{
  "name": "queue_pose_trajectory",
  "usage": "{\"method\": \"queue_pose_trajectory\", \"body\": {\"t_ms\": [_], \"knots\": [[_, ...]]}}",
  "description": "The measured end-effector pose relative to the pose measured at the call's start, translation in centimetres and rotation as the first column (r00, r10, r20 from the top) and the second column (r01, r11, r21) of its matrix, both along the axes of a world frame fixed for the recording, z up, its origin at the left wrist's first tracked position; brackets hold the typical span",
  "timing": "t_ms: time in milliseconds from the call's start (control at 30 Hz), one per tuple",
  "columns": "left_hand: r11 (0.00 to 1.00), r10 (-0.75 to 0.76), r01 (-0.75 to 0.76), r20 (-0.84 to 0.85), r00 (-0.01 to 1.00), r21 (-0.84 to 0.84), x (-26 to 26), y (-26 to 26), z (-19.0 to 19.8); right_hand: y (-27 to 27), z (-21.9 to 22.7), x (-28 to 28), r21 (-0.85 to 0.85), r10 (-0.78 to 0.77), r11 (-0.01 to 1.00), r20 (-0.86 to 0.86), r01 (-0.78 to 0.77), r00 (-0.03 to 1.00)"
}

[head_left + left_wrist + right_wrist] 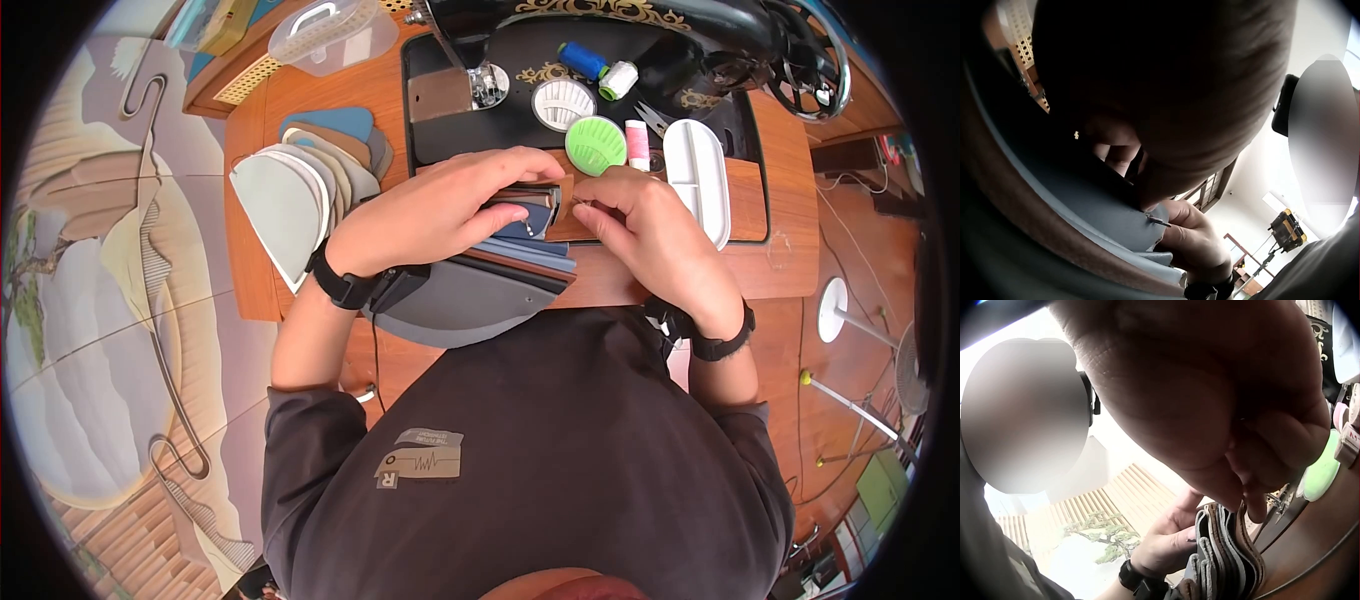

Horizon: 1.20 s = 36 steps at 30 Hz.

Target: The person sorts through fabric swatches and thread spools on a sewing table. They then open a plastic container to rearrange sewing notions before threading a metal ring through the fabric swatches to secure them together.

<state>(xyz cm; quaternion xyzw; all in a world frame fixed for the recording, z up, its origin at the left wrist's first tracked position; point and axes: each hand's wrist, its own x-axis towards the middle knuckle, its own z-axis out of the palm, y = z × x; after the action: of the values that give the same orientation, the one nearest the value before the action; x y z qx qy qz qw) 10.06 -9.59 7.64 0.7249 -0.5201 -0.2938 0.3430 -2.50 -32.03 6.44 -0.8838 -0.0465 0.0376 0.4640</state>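
A layered stack of fabric pieces (520, 262) in grey, blue and brown lies at the table's front edge, under and between the hands. My left hand (440, 205) holds the stack, its thumb on the near side and its fingers along the far side. At the right end, a brown fabric piece (560, 222) stands up beside the layers. Thumb and forefinger of my right hand (645, 222) pinch its edge. A small metal piece (1159, 220) shows at the fabric close to the fingertips in the left wrist view. Layer ends (1229, 550) show in the right wrist view.
Behind the hands stands a black sewing machine (640, 20). Near its base lie a green needle disc (596, 146), a white one (563, 105), thread spools (582, 60), scissors (652, 118) and a white divided tray (698, 185). More fabric pieces (280, 205) fan out at left.
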Motion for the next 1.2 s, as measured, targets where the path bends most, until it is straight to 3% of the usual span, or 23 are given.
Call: {"method": "queue_pose_trajectory", "body": {"t_ms": [167,333,367,433,533,567,667,800,1200], "knots": [[1.000,-0.010,0.010,0.006,1.000,-0.001,0.0,0.2,-0.2,0.0,-0.7,0.5,0.047,0.059,0.997,0.020,-0.060,0.998],[0.995,0.078,-0.081,0.049,0.996,0.056,-0.5,0.3,0.4,-0.1,-1.8,0.5,0.257,0.095,0.966,-0.202,-0.041,0.975],[0.993,0.118,-0.118,0.170,0.978,-0.005,-0.7,0.4,0.5,-0.1,-2.1,0.4,0.311,0.102,0.950,-0.235,-0.025,0.967],[0.976,0.211,-0.170,0.395,0.894,-0.137,-1.4,0.9,0.7,0.0,-1.6,0.5,0.232,0.074,0.972,-0.201,-0.026,0.977],[0.963,0.254,-0.264,0.496,0.830,-0.051,-3.1,1.7,3.3,0.2,-1.5,0.2,0.157,0.032,0.988,-0.123,-0.013,0.992],[0.965,0.240,-0.261,0.419,0.876,-0.007,-3.5,1.9,3.4,0.3,-1.7,0.1,0.141,0.021,0.990,-0.093,-0.007,0.995],[0.971,0.219,-0.240,0.472,0.854,-0.015,-5.4,1.6,1.4,0.6,-1.9,0.0,0.135,-0.059,0.989,-0.055,0.066,0.997],[0.948,0.287,-0.317,0.544,0.788,-0.040,-6.9,0.8,-0.9,0.4,-2.0,0.3,0.062,-0.058,0.996,-0.066,0.062,0.996],[0.958,0.285,-0.276,0.280,0.917,-0.072,-5.1,1.0,-2.3,0.5,-2.2,0.6,0.037,-0.094,0.994,-0.087,0.098,0.992]]}}
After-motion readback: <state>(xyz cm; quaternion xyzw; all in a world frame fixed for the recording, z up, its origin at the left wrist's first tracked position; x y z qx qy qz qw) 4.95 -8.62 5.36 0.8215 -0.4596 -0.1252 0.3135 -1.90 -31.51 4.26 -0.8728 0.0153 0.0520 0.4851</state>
